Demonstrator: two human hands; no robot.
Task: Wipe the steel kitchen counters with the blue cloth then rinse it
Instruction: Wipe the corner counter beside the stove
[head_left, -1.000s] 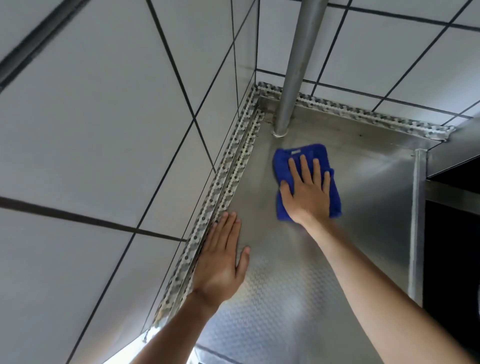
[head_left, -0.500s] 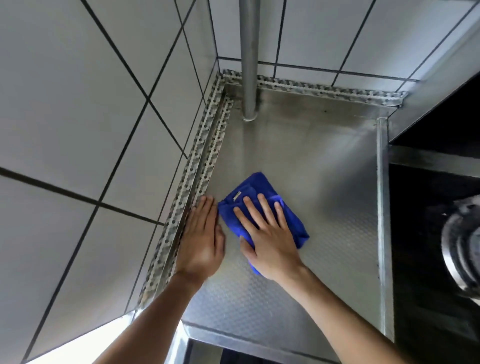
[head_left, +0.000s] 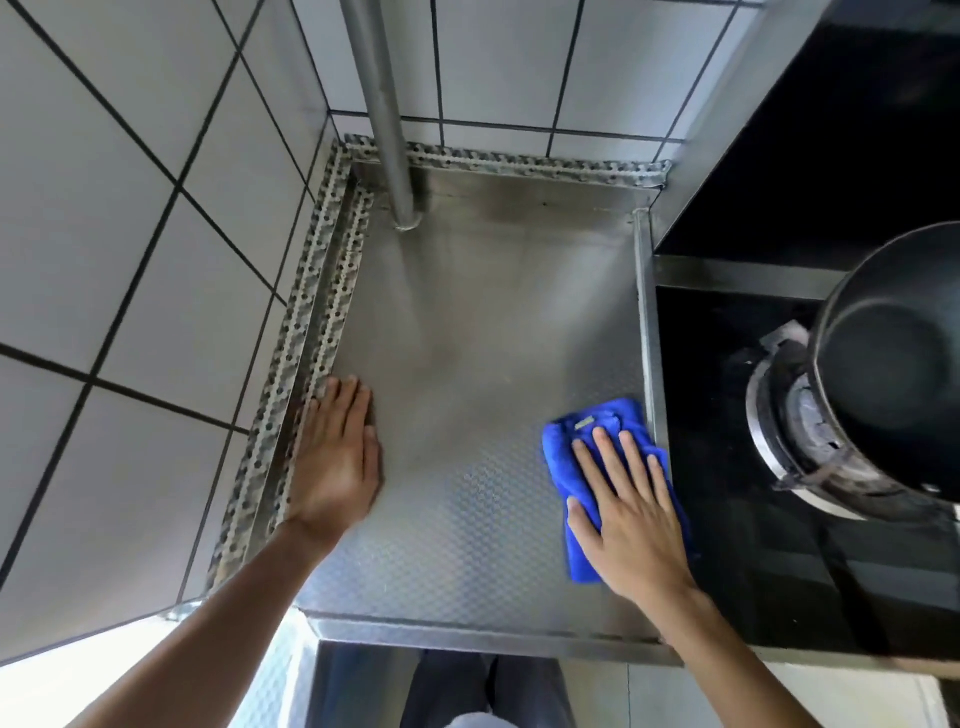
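White tiled walls with dark grout meet an embossed steel counter (head_left: 467, 322) edged by patterned trim. On it the right hand (head_left: 631, 512) lies flat with its fingers spread straight, pressing the folded, plush blue cloth (head_left: 563, 457) against the counter's raised right rim beside the black stove (head_left: 737, 467). The left hand (head_left: 337, 457) rests palm down, fingers together, along the left trim, with a round steel pipe (head_left: 384, 104) rising at the back corner.

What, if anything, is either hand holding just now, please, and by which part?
Nothing is gripped: the right hand presses flat on the blue cloth, and the left hand rests on the counter.
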